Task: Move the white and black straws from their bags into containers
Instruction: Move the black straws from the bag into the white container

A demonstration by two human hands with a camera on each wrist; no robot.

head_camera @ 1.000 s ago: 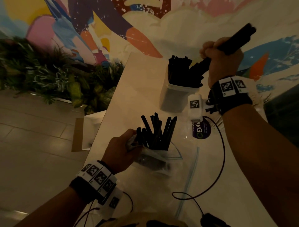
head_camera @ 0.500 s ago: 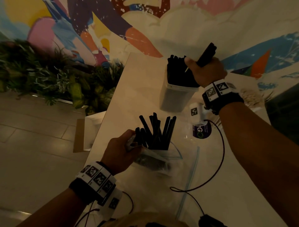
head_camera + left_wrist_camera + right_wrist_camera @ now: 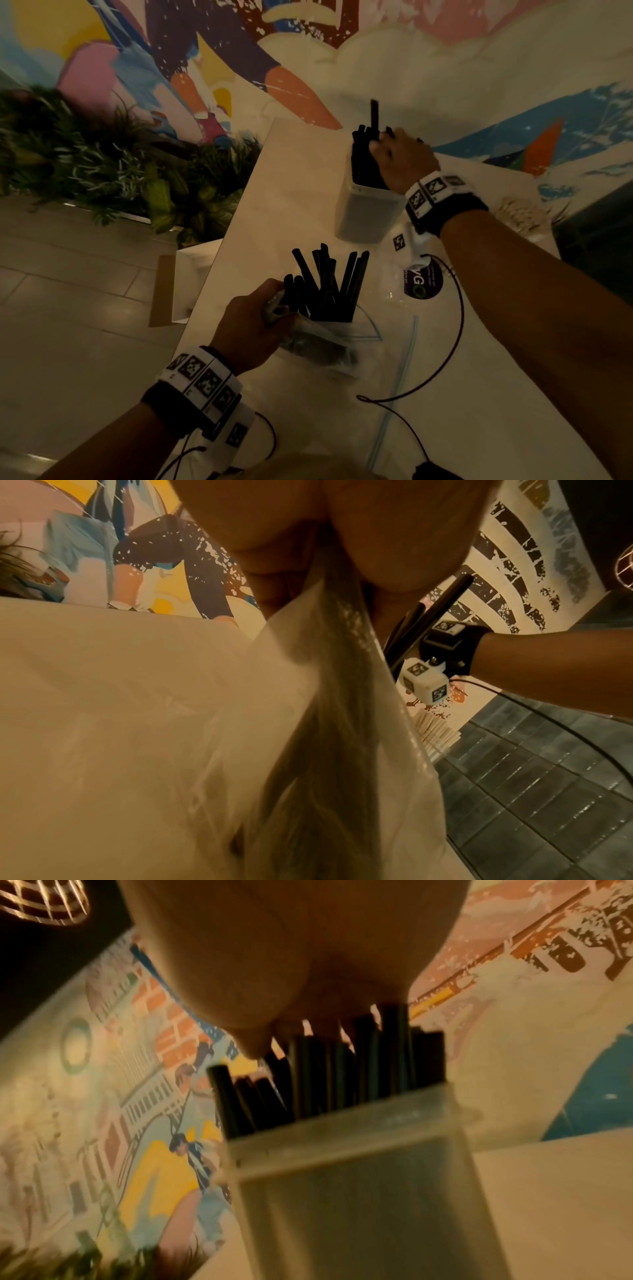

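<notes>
My left hand (image 3: 270,310) grips the neck of a clear plastic bag (image 3: 318,342) low on the white table (image 3: 291,192), and several black straws (image 3: 327,284) fan upward out of it. In the left wrist view that bag (image 3: 329,723) hangs from the left hand (image 3: 308,547). Farther back stands a frosted container (image 3: 363,212) packed with black straws (image 3: 342,1069). My right hand (image 3: 394,150) lies over their tops, fingers spread and resting on the ends. One straw (image 3: 374,114) pokes up past the fingers. The container (image 3: 359,1177) stands upright.
A bundle of white straws (image 3: 517,212) lies at the table's far right. An empty zip bag (image 3: 404,377), a purple label (image 3: 423,282) and a black cable (image 3: 445,342) lie near the right forearm. Plants (image 3: 102,164) and a white box (image 3: 195,274) are on the left.
My right hand has come down from above with its bundle of black straws, and the bundle now stands in the container. The left hand and its bag have stayed put.
</notes>
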